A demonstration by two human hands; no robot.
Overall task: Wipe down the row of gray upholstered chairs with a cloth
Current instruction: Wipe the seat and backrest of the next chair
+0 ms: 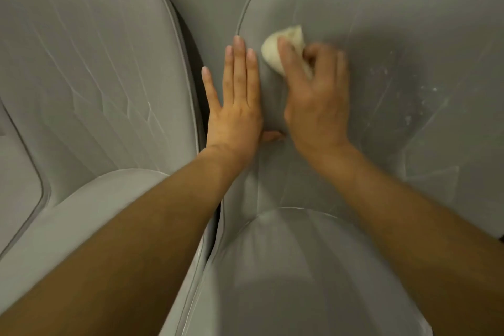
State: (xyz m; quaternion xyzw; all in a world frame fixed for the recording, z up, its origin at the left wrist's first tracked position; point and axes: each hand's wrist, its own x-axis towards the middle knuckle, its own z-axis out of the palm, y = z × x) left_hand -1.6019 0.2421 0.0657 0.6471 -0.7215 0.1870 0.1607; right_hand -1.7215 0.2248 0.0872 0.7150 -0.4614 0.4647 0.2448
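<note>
Poking past right hand [316, 98]: cloth [286, 42]

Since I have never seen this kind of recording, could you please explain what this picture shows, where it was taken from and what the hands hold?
No machine is involved: a person works with bare hands. The one picture comes from a wide-angle camera worn on the head, looking forward and down, so both forearms enter from the bottom edge. Ahead stand two gray upholstered chairs side by side, the left chair and the right chair. The left hand lies flat, fingers straight, on the right chair's backrest near its left edge. The right hand, slightly blurred, grips a bunched cream cloth against the same backrest. Further right, white specks show on the fabric.
</note>
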